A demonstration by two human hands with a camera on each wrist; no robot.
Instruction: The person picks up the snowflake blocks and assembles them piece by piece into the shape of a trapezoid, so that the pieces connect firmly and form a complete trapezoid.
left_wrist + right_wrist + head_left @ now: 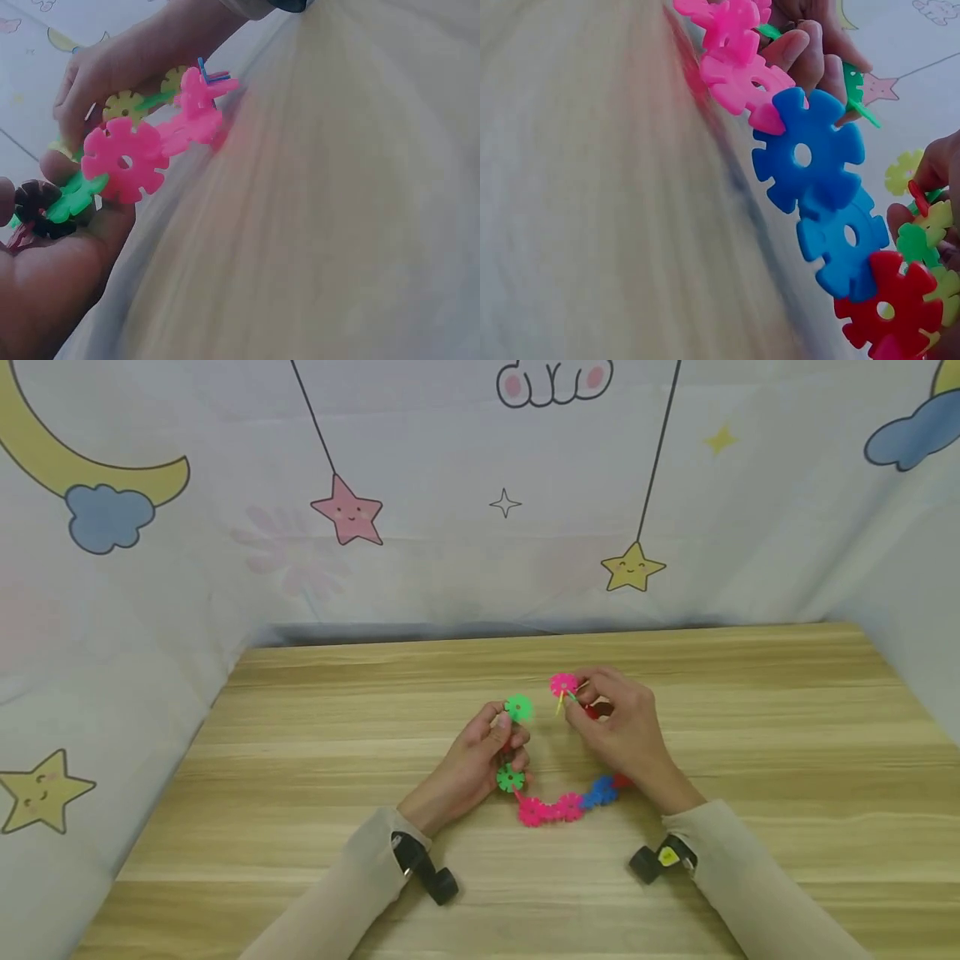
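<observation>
Both hands worked a chain of snowflake discs [558, 808] that sagged in a loop near the middle of the wooden table [750, 735], its low point resting on the top. Left hand [472, 768] pinched the chain's left end, fingers curled round it, with a green disc [517, 708] standing above the fingertips and another green one just below the palm. Right hand [626, 727] pinched the other end, fingers closed on a cluster topped by a pink disc [563, 684]; yellow and red pieces showed beneath it. In the right wrist view, blue discs [821, 187] and a red disc [889, 307] ran in sequence down the strand. Judgement: joining ends would go best with slots lined up at right angles, pressed squarely, and the strand kept slack. Both wrists were low over the table, forearms angled inward, palms facing each other, the two ends held near but apart.
</observation>
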